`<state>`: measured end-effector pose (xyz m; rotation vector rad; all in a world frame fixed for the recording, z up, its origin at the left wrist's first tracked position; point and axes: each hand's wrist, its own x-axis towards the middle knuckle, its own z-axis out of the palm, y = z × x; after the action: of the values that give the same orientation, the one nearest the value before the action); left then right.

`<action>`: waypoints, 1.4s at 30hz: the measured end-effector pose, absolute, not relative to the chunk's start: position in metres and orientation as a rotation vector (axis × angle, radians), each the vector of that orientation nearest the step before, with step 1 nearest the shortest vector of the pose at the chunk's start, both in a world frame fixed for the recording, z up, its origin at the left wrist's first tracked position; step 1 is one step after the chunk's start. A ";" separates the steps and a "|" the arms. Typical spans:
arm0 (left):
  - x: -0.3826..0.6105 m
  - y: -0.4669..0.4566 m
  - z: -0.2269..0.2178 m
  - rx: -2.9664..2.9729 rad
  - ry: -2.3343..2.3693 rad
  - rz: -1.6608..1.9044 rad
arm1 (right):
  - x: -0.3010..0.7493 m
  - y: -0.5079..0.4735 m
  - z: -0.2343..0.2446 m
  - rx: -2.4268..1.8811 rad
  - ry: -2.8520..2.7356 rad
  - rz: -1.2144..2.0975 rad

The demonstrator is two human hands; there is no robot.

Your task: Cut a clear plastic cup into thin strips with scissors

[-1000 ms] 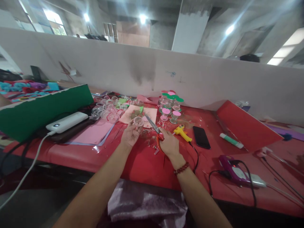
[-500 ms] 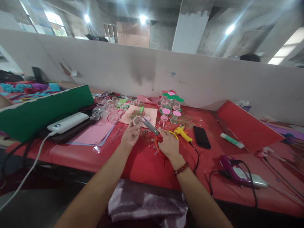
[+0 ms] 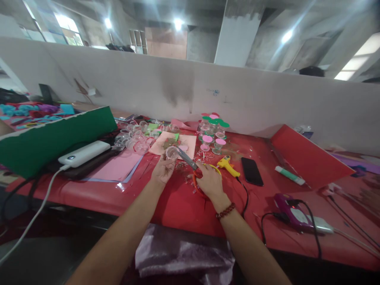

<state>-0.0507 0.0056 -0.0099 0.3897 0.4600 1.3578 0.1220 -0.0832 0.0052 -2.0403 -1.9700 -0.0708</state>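
A: And there's the left hand, clamped on a clear plastic cup, held up just in front of the pale pink sheet!

B: Over on the other side, the right hand grips the scissors by their handles, blades aimed at the cup's right side. The hands are apart from each other, both full!

A: Are the blades touching?

B: The tips are right at the rim, but contact? I can't tell from here.

A: Down on the red tabletop, small scraps lie scattered below the blades. A yellow glue gun sits just right of the right hand, with a black phone beside it!

B: Farther back, a cluster of cups carries pink and green discs. Left of the sheet, a loose heap of clear cups, and left again, a white power bank with its cable attached!
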 end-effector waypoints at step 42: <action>-0.044 0.000 -0.004 0.283 0.478 1.394 | 0.119 -0.083 0.005 -2.020 -1.958 -0.070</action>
<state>-0.0436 0.0004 -0.0044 0.2833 0.4776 1.3944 0.1189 -0.0833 0.0055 -2.0195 -1.9580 -0.0699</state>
